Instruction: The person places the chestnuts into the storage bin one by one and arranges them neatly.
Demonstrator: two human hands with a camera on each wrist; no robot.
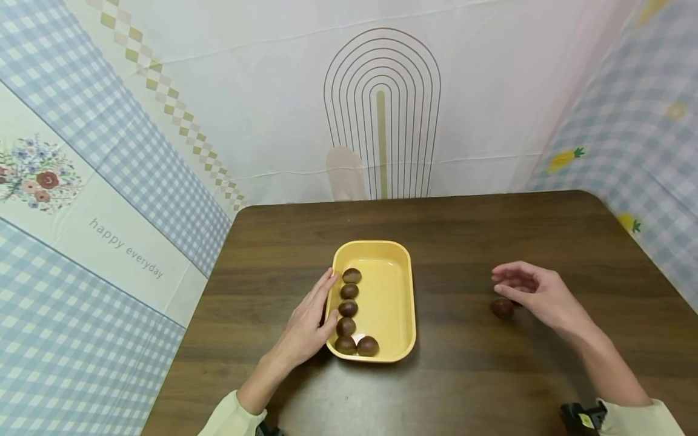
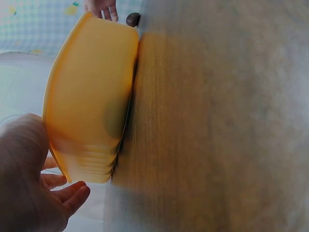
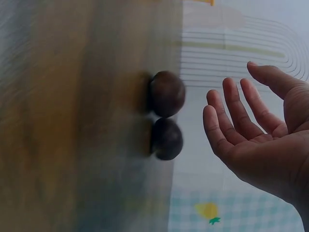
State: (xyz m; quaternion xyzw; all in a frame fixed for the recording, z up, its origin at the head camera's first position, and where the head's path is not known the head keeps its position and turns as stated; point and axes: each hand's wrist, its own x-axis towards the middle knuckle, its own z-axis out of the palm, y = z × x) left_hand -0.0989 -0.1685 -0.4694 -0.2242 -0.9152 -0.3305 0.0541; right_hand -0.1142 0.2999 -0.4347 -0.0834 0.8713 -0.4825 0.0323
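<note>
A yellow tray (image 1: 384, 290) sits on the table with several dark brown, glossy, chestnut-like balls (image 1: 349, 291) in it. They line its left side, and one more lies along the near end. My left hand (image 1: 308, 321) rests at the tray's left rim, thumb over the edge and the other fingers along the outside, as the left wrist view (image 2: 29, 183) also shows in part. To the right, two more brown balls (image 3: 167, 94) lie side by side on the table. My right hand (image 1: 537, 297) hovers just above them, fingers loosely bent and holding nothing; it partly hides one ball in the head view.
The dark wooden table (image 1: 458, 363) carries all of this. Behind it hangs a white cloth (image 1: 262, 109) with an arch print, and blue checked cloth (image 1: 60, 339) covers the left side. A stretch of table separates the tray from the two loose balls.
</note>
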